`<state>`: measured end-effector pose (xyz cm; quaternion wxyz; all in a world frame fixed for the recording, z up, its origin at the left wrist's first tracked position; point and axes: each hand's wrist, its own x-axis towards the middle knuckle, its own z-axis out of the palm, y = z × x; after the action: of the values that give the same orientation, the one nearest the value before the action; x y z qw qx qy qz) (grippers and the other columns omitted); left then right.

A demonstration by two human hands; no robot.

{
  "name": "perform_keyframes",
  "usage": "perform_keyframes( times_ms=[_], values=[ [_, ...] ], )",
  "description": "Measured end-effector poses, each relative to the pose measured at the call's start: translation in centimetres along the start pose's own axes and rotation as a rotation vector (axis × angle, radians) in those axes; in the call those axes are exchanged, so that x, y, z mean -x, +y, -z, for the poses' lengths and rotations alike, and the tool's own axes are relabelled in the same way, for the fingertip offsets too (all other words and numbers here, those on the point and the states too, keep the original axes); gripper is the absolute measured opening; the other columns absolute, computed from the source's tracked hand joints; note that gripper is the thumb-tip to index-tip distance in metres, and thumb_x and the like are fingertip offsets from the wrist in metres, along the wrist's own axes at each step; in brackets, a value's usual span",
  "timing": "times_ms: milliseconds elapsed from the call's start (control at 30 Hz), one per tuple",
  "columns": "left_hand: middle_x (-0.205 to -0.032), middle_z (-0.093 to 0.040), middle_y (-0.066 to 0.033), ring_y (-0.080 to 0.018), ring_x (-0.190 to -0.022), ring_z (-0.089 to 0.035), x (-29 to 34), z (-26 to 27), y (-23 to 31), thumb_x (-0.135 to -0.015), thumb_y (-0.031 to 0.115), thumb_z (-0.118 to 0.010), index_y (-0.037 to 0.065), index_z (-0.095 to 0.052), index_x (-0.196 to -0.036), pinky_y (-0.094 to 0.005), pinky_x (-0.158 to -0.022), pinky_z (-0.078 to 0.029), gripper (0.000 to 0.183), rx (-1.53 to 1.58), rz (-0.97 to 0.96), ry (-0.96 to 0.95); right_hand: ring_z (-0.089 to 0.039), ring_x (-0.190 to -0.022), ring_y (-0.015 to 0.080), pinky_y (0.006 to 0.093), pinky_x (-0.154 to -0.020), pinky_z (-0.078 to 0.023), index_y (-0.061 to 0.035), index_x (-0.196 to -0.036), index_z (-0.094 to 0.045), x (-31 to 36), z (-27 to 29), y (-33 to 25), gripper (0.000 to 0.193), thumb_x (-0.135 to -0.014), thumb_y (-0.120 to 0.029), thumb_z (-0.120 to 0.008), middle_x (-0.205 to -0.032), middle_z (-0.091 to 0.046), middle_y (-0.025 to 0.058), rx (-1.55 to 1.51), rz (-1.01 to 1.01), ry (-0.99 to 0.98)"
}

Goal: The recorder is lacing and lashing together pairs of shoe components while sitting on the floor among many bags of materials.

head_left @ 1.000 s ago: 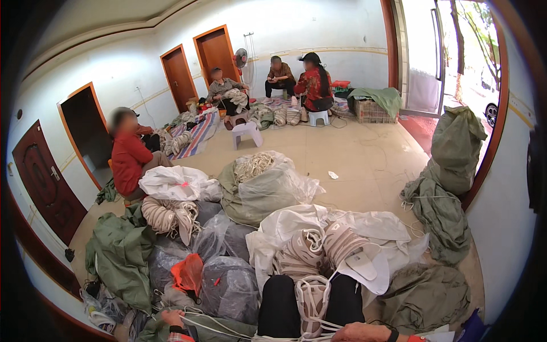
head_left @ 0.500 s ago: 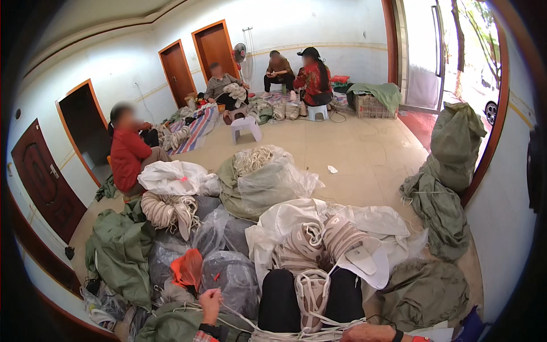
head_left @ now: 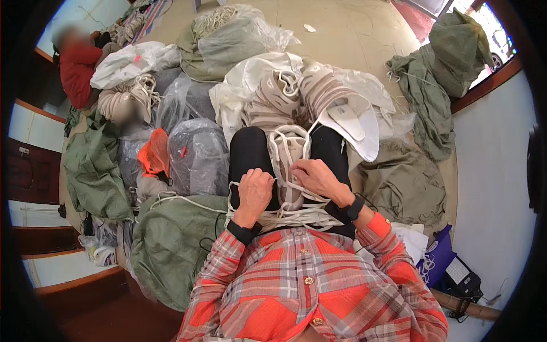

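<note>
Between my black-clad thighs stands a beige and white shoe upper [head_left: 289,149], its toe end pointing toward me. My left hand [head_left: 254,194] is closed in a pinch on a white shoelace [head_left: 276,179] just left of the upper. On the other side my right hand [head_left: 316,179] bends over the upper with its fingertips pressed together at the lacing edge; whatever they pinch is hidden. More loose white laces [head_left: 296,219] lie across my lap. Beyond my knees are stacked shoe uppers [head_left: 273,102] and a white curved sheet [head_left: 364,128] with a pale insole-shaped piece on it.
Clear plastic bags [head_left: 199,157] with grey contents and an orange bag [head_left: 154,153] lie to the left. Green sacks [head_left: 179,245] sit at my left, and another green sack [head_left: 404,182] at right. A person in red [head_left: 80,65] sits at the far left.
My view has tilted down. Both hands have come in from the sides to the shoe upper; the left one, earlier stretched out left with a lace, is now close beside it.
</note>
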<state>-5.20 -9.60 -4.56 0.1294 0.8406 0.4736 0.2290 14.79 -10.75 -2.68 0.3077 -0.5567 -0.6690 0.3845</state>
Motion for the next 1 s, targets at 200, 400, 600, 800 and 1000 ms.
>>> perform_keyframes(
  times_ms=[200,400,600,800,1000],
  values=[
    [-0.069,-0.048,-0.0058,-0.0238,-0.073,-0.047,2.0,-1.6,0.9,-0.07,0.014,-0.063,0.009,-0.055,-0.063,-0.0368,-0.066,-0.034,0.012,-0.128,-0.055,-0.02,-0.06,-0.079,0.0389,0.0445,-0.07,-0.048,-0.001,-0.09,-0.062,1.5,-2.7,0.9,0.023,-0.084,-0.019,-0.049,-0.077,-0.062,0.0215,0.088,-0.161,-0.158],
    [-0.068,-0.049,-0.0056,-0.0247,-0.074,-0.046,2.5,-2.6,1.2,-0.068,0.011,-0.063,0.008,-0.054,-0.063,-0.0379,-0.065,-0.032,0.011,-0.17,-0.043,0.026,-0.054,-0.041,0.0169,0.0294,-0.041,-0.043,0.0054,-0.109,-0.053,1.5,-3.8,0.6,0.029,-0.089,-0.015,-0.046,-0.056,-0.058,0.0113,-0.196,-0.274,-0.25],
    [-0.068,-0.048,-0.0067,-0.025,-0.074,-0.046,2.7,-3.4,1.6,-0.067,0.011,-0.062,0.007,-0.053,-0.062,-0.0382,-0.066,-0.032,0.011,-0.222,0.018,0.097,-0.053,-0.042,0.0128,0.0227,-0.037,-0.041,0.0031,-0.125,-0.04,1.9,-2.7,-0.3,0.038,-0.091,-0.015,-0.046,-0.059,-0.059,0.0089,-0.668,-0.509,-0.384],
    [-0.068,-0.049,-0.0077,-0.0253,-0.075,-0.046,2.8,-4.0,1.9,-0.065,0.012,-0.061,0.007,-0.052,-0.062,-0.0387,-0.067,-0.032,0.011,-0.282,-0.004,0.063,-0.054,-0.043,0.0124,0.0231,-0.038,-0.043,0.0021,-0.126,-0.04,1.9,-2.8,0.7,0.039,-0.091,-0.014,-0.048,-0.06,-0.059,0.0086,-0.834,-0.548,-0.384],
    [-0.07,-0.05,-0.009,-0.0259,-0.076,-0.046,1.9,-4.5,1.9,-0.067,0.013,-0.056,0.007,-0.052,-0.064,-0.0388,-0.068,-0.033,0.008,-0.227,0.014,0.074,-0.055,-0.043,0.0126,0.0229,-0.038,-0.044,0.0011,-0.124,-0.039,1.4,-2.5,1.0,0.036,-0.092,-0.013,-0.045,-0.061,-0.06,0.0084,-0.829,-0.538,-0.406]
  ],
)
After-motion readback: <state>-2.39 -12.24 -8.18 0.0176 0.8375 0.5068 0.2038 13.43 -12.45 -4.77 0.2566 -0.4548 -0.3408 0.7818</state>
